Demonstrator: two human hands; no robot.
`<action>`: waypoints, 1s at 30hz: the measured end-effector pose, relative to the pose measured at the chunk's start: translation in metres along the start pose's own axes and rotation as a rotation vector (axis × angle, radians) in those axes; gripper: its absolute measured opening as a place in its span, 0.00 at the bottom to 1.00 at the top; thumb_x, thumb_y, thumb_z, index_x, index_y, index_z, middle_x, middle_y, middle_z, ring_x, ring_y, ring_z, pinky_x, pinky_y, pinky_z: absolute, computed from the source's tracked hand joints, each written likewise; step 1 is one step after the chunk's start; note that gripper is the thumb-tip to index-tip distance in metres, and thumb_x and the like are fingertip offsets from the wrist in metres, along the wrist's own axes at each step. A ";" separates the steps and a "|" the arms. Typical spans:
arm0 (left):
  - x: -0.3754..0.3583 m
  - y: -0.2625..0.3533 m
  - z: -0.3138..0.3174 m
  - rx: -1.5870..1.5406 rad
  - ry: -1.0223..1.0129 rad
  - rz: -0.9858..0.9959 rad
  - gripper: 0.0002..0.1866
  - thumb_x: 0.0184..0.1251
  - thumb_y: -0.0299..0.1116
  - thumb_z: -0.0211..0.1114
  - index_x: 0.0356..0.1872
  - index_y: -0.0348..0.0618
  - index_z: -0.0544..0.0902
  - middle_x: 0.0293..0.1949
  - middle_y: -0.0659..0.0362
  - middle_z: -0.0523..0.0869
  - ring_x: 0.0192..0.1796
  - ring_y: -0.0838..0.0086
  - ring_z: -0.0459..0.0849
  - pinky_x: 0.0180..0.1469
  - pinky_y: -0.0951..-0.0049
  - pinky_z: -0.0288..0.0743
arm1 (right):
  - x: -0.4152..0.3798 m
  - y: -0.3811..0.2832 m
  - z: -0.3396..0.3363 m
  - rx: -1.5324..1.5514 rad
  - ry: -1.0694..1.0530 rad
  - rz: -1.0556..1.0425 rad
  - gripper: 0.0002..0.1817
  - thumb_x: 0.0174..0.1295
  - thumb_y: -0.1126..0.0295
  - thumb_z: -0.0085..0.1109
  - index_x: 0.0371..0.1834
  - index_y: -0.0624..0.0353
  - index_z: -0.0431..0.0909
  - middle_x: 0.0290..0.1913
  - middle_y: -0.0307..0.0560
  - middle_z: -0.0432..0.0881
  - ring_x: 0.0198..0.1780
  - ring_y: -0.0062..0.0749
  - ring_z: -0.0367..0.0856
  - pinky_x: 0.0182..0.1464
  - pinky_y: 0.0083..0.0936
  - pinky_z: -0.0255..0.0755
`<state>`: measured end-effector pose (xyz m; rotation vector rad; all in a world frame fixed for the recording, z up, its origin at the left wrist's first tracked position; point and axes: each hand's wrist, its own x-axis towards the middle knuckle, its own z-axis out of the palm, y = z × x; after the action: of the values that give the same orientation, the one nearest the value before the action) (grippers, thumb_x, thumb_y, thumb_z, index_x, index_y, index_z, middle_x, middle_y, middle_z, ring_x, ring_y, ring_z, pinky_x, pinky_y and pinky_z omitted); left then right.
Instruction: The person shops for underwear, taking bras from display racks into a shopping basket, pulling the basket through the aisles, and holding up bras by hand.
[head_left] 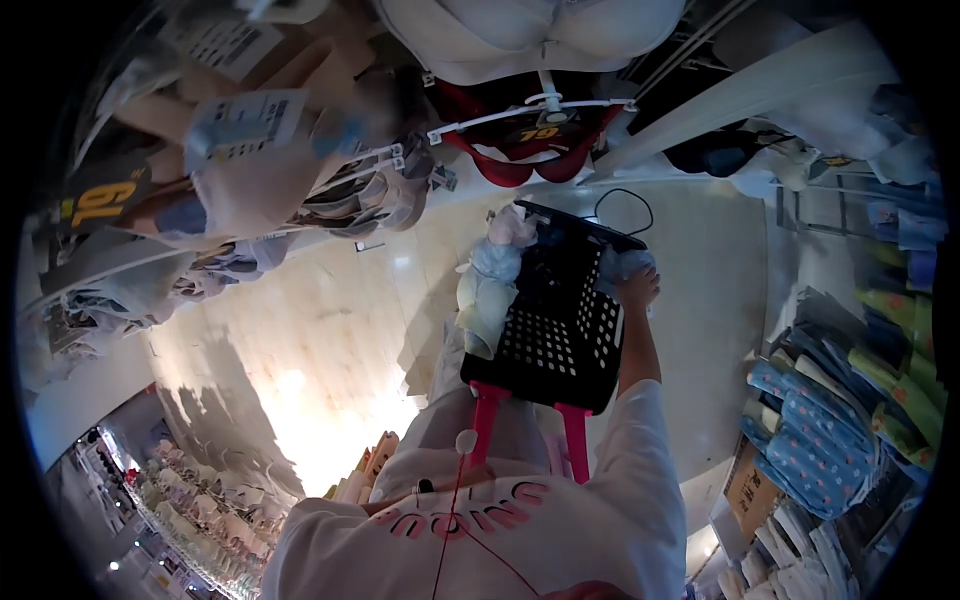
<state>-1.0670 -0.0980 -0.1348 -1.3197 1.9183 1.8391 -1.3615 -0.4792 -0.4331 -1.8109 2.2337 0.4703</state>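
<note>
A black perforated basket (540, 340) with pink handles (575, 440) is in front of my body. My right hand (638, 287) is at its right rim, fingers curled against a pale grey-blue garment (625, 264). Over the left rim hang a pink garment (512, 227), a light blue one (495, 262) and a cream one (483, 308). My left forearm crosses low before my white shirt; my left hand (478, 482) is near the left pink handle, its fingers too dark to make out.
Bras hang on racks at the left (250, 190) and top (530, 150). Blue patterned clothes (815, 435) hang at the right, above a cardboard box (750, 492). Pale floor (350, 310) surrounds the basket. More garments (200, 500) hang at lower left.
</note>
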 end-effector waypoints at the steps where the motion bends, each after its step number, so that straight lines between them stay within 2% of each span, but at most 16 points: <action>1: -0.001 -0.003 0.000 -0.009 0.001 -0.022 0.13 0.59 0.45 0.61 0.40 0.52 0.82 0.37 0.55 0.83 0.48 0.65 0.80 0.48 0.63 0.74 | 0.009 -0.005 0.000 -0.031 -0.016 0.007 0.53 0.44 0.39 0.65 0.67 0.65 0.57 0.64 0.53 0.67 0.66 0.47 0.64 0.64 0.44 0.59; 3: -0.004 -0.009 0.000 -0.029 0.000 -0.057 0.13 0.60 0.45 0.61 0.41 0.51 0.82 0.38 0.55 0.83 0.48 0.66 0.80 0.49 0.64 0.73 | 0.021 -0.015 -0.007 -0.091 -0.076 0.039 0.53 0.43 0.39 0.65 0.67 0.64 0.59 0.64 0.50 0.69 0.65 0.43 0.66 0.63 0.42 0.58; 6: -0.006 -0.015 0.001 -0.059 0.005 -0.103 0.14 0.61 0.46 0.60 0.42 0.51 0.81 0.39 0.56 0.83 0.49 0.67 0.80 0.50 0.65 0.73 | 0.033 -0.015 -0.005 -0.178 -0.131 0.099 0.46 0.46 0.41 0.64 0.63 0.61 0.64 0.60 0.47 0.73 0.63 0.39 0.69 0.61 0.41 0.60; 7: -0.007 -0.015 0.002 -0.070 0.011 -0.115 0.14 0.62 0.46 0.60 0.42 0.51 0.81 0.39 0.56 0.82 0.49 0.67 0.79 0.50 0.65 0.73 | 0.034 -0.011 -0.005 -0.130 -0.159 0.105 0.37 0.48 0.45 0.64 0.57 0.58 0.70 0.56 0.44 0.77 0.61 0.36 0.72 0.59 0.39 0.62; 10: -0.008 -0.014 0.007 -0.101 0.026 -0.132 0.14 0.63 0.46 0.59 0.43 0.50 0.80 0.39 0.56 0.82 0.49 0.68 0.79 0.51 0.66 0.73 | 0.027 -0.002 -0.015 -0.102 -0.149 0.129 0.31 0.50 0.47 0.63 0.53 0.55 0.72 0.51 0.44 0.80 0.58 0.35 0.75 0.58 0.37 0.64; 13: -0.010 -0.010 0.011 -0.109 0.043 -0.135 0.15 0.64 0.47 0.59 0.45 0.50 0.79 0.40 0.56 0.82 0.49 0.69 0.79 0.52 0.66 0.72 | 0.021 0.017 -0.015 -0.112 -0.101 0.029 0.28 0.52 0.49 0.64 0.51 0.53 0.72 0.46 0.46 0.83 0.53 0.39 0.80 0.54 0.39 0.67; 16: -0.010 -0.006 0.015 -0.116 0.077 -0.126 0.16 0.66 0.47 0.58 0.46 0.49 0.79 0.41 0.57 0.82 0.49 0.70 0.79 0.53 0.67 0.72 | -0.003 0.035 -0.042 -0.004 -0.156 -0.018 0.25 0.52 0.52 0.62 0.49 0.56 0.74 0.44 0.51 0.84 0.48 0.46 0.82 0.51 0.41 0.72; 19: 0.001 -0.001 0.016 -0.147 0.113 -0.077 0.16 0.67 0.47 0.58 0.47 0.49 0.78 0.41 0.57 0.81 0.49 0.71 0.79 0.54 0.68 0.72 | -0.043 0.051 -0.090 0.246 -0.153 -0.126 0.24 0.53 0.56 0.58 0.48 0.62 0.76 0.45 0.56 0.84 0.47 0.53 0.82 0.50 0.43 0.74; 21: 0.022 0.000 0.017 -0.317 0.120 0.021 0.16 0.68 0.48 0.57 0.48 0.49 0.78 0.42 0.57 0.81 0.49 0.71 0.78 0.54 0.68 0.71 | -0.080 0.056 -0.148 0.342 -0.217 -0.278 0.22 0.50 0.65 0.58 0.49 0.65 0.76 0.45 0.57 0.84 0.46 0.49 0.83 0.51 0.37 0.74; 23: 0.049 -0.003 0.020 -0.914 0.012 0.216 0.17 0.69 0.48 0.57 0.49 0.49 0.77 0.42 0.58 0.81 0.49 0.72 0.78 0.55 0.69 0.71 | -0.110 0.076 -0.179 0.646 -0.285 -0.400 0.22 0.48 0.69 0.60 0.49 0.64 0.76 0.43 0.53 0.84 0.45 0.43 0.83 0.50 0.34 0.74; 24: 0.060 0.001 0.010 -1.076 -0.029 0.277 0.17 0.69 0.48 0.57 0.49 0.48 0.77 0.42 0.58 0.81 0.49 0.72 0.78 0.55 0.69 0.71 | -0.123 0.083 -0.193 0.793 -0.326 -0.463 0.23 0.47 0.71 0.62 0.49 0.64 0.76 0.42 0.51 0.84 0.44 0.39 0.83 0.50 0.32 0.74; 25: 0.067 0.007 -0.005 -1.138 -0.042 0.299 0.17 0.69 0.48 0.56 0.49 0.48 0.77 0.43 0.58 0.81 0.49 0.72 0.78 0.55 0.69 0.71 | -0.142 0.081 -0.221 0.927 -0.398 -0.412 0.24 0.46 0.73 0.63 0.50 0.64 0.76 0.42 0.49 0.84 0.44 0.37 0.82 0.50 0.31 0.73; 27: 0.059 0.044 -0.080 -0.600 0.245 0.040 0.21 0.72 0.52 0.52 0.54 0.47 0.73 0.49 0.59 0.77 0.54 0.76 0.74 0.56 0.72 0.70 | -0.192 0.080 -0.294 1.193 -0.548 -0.300 0.26 0.42 0.76 0.65 0.50 0.64 0.76 0.42 0.45 0.83 0.44 0.33 0.81 0.50 0.28 0.72; 28: 0.077 0.033 -0.100 -0.617 0.252 0.173 0.28 0.69 0.58 0.52 0.59 0.47 0.69 0.58 0.58 0.71 0.61 0.74 0.70 0.59 0.67 0.68 | -0.208 0.088 -0.318 1.264 -0.581 -0.315 0.27 0.41 0.76 0.67 0.51 0.64 0.75 0.43 0.45 0.83 0.45 0.33 0.81 0.51 0.28 0.72; 29: 0.081 0.037 -0.104 -0.987 0.283 -0.070 0.38 0.65 0.66 0.51 0.65 0.46 0.62 0.65 0.55 0.65 0.66 0.68 0.65 0.63 0.56 0.65 | -0.224 0.096 -0.339 1.336 -0.618 -0.329 0.29 0.40 0.76 0.68 0.51 0.64 0.75 0.45 0.44 0.83 0.46 0.33 0.81 0.52 0.29 0.72; 30: 0.083 0.045 -0.118 -1.187 0.320 -0.037 0.47 0.60 0.72 0.50 0.71 0.49 0.53 0.68 0.52 0.63 0.69 0.62 0.62 0.65 0.48 0.60 | -0.239 0.103 -0.355 1.406 -0.659 -0.341 0.30 0.39 0.77 0.70 0.52 0.65 0.75 0.46 0.44 0.82 0.47 0.33 0.81 0.53 0.30 0.72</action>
<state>-1.0956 -0.2467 -0.1313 -1.9563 0.7141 3.0226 -1.4030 -0.3805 -0.0061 -0.9509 1.1197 -0.4492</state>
